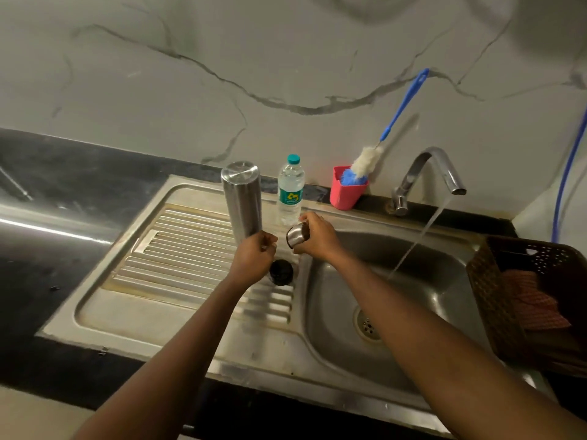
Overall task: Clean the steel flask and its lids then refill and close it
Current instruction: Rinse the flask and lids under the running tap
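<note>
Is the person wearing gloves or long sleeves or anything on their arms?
No! Both arms are bare, with no sleeves showing. The left hand and right hand wear no gloves, and no watch or bracelet shows on either wrist. Rings are too blurry to tell.

Both arms are bare, with skin showing from the fingers to the lower picture edge. The left forearm, over the sink's ribbed drainer, is slim and sleeveless, as is the right forearm over its basin. The left hand and right hand are ungloved.
</note>
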